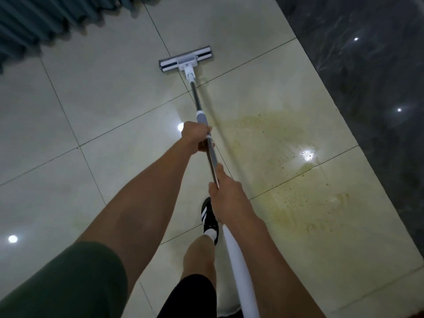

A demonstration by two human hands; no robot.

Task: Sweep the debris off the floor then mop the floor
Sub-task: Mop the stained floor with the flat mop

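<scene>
A flat mop has its grey and white head point(185, 59) flat on the pale tiled floor point(96, 125), far ahead of me. Its metal and white handle point(199, 104) runs back toward my body. My left hand point(195, 136) grips the handle just below the grey collar. My right hand point(226, 196) grips the handle lower down, where the metal meets the white tube. A yellowish wet stain with small dark specks point(286, 171) spreads over the tiles to the right of the handle.
A pleated dark curtain point(46, 21) hangs at the upper left. A dark glossy marble strip point(371, 88) borders the tiles on the right. My foot in a black shoe with white stripes point(209, 216) stands under the handle.
</scene>
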